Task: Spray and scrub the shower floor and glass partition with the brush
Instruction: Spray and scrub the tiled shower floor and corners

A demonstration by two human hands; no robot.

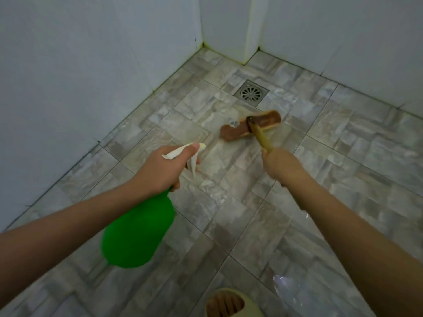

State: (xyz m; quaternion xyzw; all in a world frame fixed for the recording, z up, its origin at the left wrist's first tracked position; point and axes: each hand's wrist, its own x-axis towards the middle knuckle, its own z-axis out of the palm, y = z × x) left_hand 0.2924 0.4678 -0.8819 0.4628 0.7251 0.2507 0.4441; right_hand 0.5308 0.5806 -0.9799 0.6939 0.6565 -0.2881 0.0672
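walls (91,65): white tile on the left and the far side, meeting in the far corner with yellowish grout at the base.
shower floor (343,156): grey stone-pattern tile. It looks glossy, with a pale wet patch around the brush head and glare at lower right.
glass partition: can't pick it out in this view.
spray bottle (139,232): green body with a white trigger head, held tilted above the floor. The nozzle aims forward and down at the tiles just short of the brush.
brush (267,121): brown head on a yellowish stick handle. The head lies flat on the floor just this side of the drain.
left hand (160,170): wrapped round the bottle neck with the thumb along the top of the trigger head. Can't tell whether the trigger is squeezed.
right hand (281,165): closed round the brush handle, arm stretched forward.
slipper (231,303): pale, toes showing, at the bottom edge of the view.
drain (251,93): square steel grate near the far corner, uncovered.
progress: my read is mid-floor, spraying and scrubbing near the drain. The near tiles show no clear foam, so most of the floor is likely left to do. No sign the partition has been started.
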